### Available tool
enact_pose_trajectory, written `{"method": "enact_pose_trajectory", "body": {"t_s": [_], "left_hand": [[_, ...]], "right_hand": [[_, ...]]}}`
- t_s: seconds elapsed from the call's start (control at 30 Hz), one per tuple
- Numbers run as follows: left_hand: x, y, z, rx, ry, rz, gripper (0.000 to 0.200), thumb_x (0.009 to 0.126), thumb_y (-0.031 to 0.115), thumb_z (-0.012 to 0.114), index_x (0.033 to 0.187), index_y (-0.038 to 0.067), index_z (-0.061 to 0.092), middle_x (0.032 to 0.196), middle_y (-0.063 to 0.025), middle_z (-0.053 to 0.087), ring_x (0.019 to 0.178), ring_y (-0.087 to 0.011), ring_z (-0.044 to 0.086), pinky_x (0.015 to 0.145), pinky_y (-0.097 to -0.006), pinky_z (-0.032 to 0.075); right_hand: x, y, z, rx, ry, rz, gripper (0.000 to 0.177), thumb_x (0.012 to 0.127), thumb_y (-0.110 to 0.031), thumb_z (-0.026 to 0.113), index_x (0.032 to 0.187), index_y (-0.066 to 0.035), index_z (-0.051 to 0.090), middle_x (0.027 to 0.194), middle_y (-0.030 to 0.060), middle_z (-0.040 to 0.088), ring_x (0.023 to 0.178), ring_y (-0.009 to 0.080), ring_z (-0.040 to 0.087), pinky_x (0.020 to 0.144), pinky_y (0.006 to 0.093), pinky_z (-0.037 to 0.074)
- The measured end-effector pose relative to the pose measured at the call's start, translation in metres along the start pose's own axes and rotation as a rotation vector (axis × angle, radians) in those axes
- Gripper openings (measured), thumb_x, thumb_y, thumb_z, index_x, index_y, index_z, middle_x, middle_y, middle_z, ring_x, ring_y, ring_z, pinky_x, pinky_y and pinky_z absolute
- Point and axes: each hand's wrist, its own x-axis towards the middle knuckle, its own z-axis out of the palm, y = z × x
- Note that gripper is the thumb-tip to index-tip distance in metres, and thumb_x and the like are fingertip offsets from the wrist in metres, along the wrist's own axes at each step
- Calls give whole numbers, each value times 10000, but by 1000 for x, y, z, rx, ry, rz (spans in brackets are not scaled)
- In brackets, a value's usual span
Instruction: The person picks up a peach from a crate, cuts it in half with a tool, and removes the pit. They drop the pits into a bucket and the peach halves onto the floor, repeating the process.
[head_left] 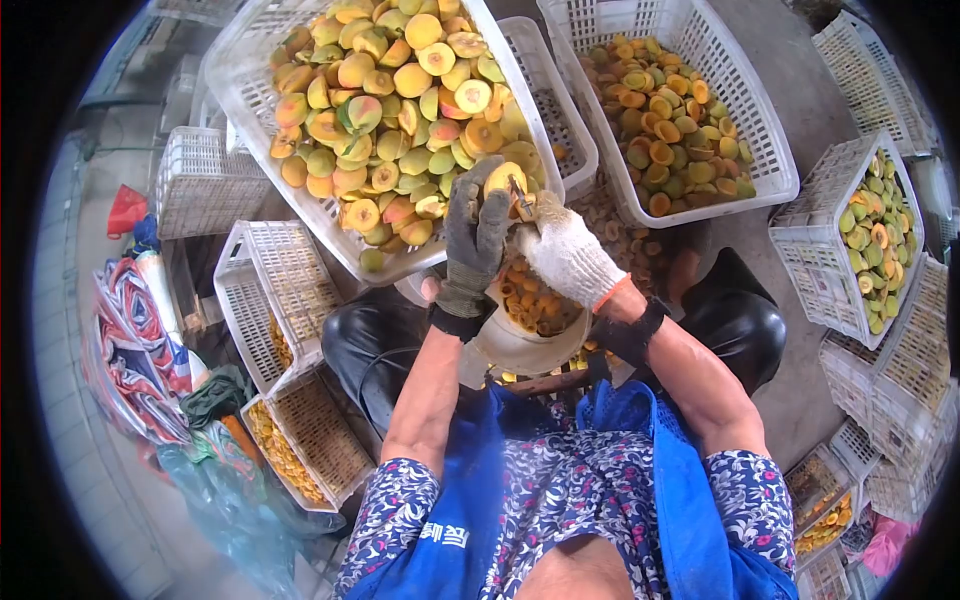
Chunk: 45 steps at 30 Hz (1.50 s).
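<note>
My left hand [476, 235], in a dark grey glove, is closed around a halved peach [504, 178] with its yellow cut face turned up. A white knitted glove covers my right hand [568, 248], whose fingers grip a small metal pitting tool [521, 199]. The tool's tip touches the cut face of the peach; its handle is mostly hidden in the glove. Both hands are over the near right edge of a large white crate [395, 268] heaped with cut peaches [400, 130]. Below them sits a pale bucket [525, 350] holding orange peach pieces [540, 300].
Another white crate [775, 160] holds hollowed peach halves [680, 130]. A narrow white basket [585, 165] stands between the crates. Filled crates [815, 270] line the right. Tilted baskets [290, 300], a striped sheet [135, 350] and green plastic [225, 500] lie left.
</note>
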Motion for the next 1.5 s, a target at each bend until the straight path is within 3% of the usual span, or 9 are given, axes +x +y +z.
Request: {"method": "enact_pose_trajectory", "body": {"t_s": [0.23, 0.67, 0.87, 0.97, 1.17, 1.27, 1.37, 1.43, 1.5], "left_hand": [[-1, 14, 32, -870, 288, -370, 455, 1008, 390, 355, 1243, 12, 451, 1108, -118, 542, 993, -190, 564, 895, -332, 480], [-6, 9, 30, -221, 175, -74, 448, 1005, 378, 377, 1180, -13, 508, 1058, -118, 580, 935, -210, 599, 844, -337, 509], [1, 17, 16, -942, 101, -617, 461, 1009, 384, 364, 1143, -18, 545, 1082, -130, 612, 936, -207, 619, 827, -333, 519], [-3, 13, 7, -248, -22, -221, 441, 1007, 363, 367, 1057, -15, 588, 1001, -130, 646, 883, -199, 638, 793, -329, 532], [2, 21, -7, -716, -195, -413, 329, 988, 262, 445, 958, -10, 627, 900, -104, 661, 800, -176, 646, 774, -308, 535], [-5, -9, -11, -290, -268, -182, 389, 985, 340, 442, 913, 9, 634, 863, -89, 662, 783, -162, 638, 744, -302, 525], [5, 5, -21, -113, -546, -22, 438, 980, 399, 428, 889, 20, 628, 846, -75, 656, 754, -174, 632, 726, -314, 510], [-5, 20, -27, -212, -616, -261, 423, 977, 388, 441, 872, 19, 620, 839, -72, 652, 752, -177, 628, 724, -318, 502], [-21, 19, -29, -283, -615, -385, 413, 978, 367, 450, 845, 15, 623, 817, -75, 652, 766, -171, 619, 742, -308, 487]], "right_hand": [[-6, -9, 4, -23, 64, 3, 236, 862, -191, 562, 999, -1, 531, 804, 248, 618, 776, 450, 601, 648, 496, 493], [-7, 13, 4, -8, -63, -55, 212, 853, -145, 557, 994, 13, 541, 853, 229, 605, 775, 419, 604, 661, 461, 502], [-9, 11, -3, 250, -144, 130, 236, 858, -197, 536, 961, 12, 579, 882, 241, 640, 814, 415, 615, 700, 431, 500], [-8, 7, -7, 281, -172, 100, 229, 858, -184, 527, 967, 6, 591, 890, 242, 638, 829, 412, 615, 720, 436, 497], [-9, 9, -8, 253, -351, 76, 273, 856, -211, 548, 1008, 5, 615, 945, 232, 644, 888, 394, 613, 758, 417, 493], [-10, 8, -8, 163, -423, 68, 292, 859, -207, 548, 1050, 11, 579, 941, 245, 628, 856, 418, 612, 730, 442, 509], [-21, 20, 8, 56, -484, -15, 263, 862, -219, 569, 1008, -12, 640, 897, 197, 662, 815, 313, 644, 721, 371, 508], [-34, 8, 3, 1111, -684, 456, 274, 874, -235, 559, 1041, -29, 629, 821, 138, 662, 730, 203, 633, 672, 305, 505], [-21, -6, -16, 629, -988, 442, 341, 879, -289, 559, 1117, -47, 592, 782, 94, 652, 710, 159, 614, 654, 271, 495]]}}
